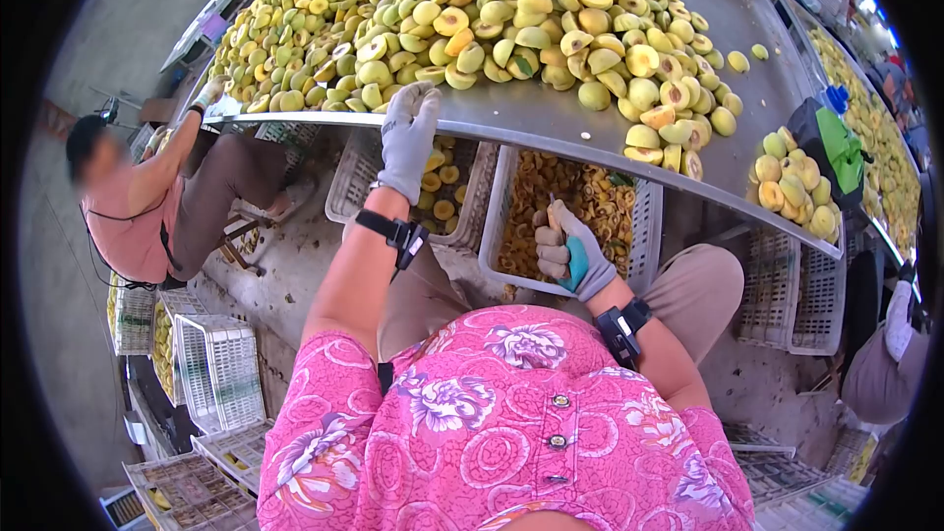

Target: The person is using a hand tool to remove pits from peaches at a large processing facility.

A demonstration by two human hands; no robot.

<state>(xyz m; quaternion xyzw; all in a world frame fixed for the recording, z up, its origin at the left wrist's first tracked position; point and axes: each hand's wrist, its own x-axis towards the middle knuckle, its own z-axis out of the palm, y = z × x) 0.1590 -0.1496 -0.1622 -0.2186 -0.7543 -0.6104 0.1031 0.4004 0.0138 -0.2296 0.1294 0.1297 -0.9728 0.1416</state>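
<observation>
A large heap of halved yellow-green stone fruit (492,15), several with reddish centres, covers the metal table (728,34). At the table's front edge, my left hand (409,143) is raised in a grey glove beside the heap. Its fingers are curled, and whatever they may hold is hidden. My right hand (575,251), in a grey and teal glove, is closed in front of my lap. A small thin tip sticks up from that fist, too small to name. Below it stands a white crate (646,231) full of brownish-orange fruit pieces (521,236).
Another crate (344,182) holding fruit halves stands under the table edge, left of the first. A co-worker (138,211) sits at the left, reaching to the table. A smaller fruit pile (795,187) lies right, by a green bag (839,149). Stacked crates (218,374) stand behind left.
</observation>
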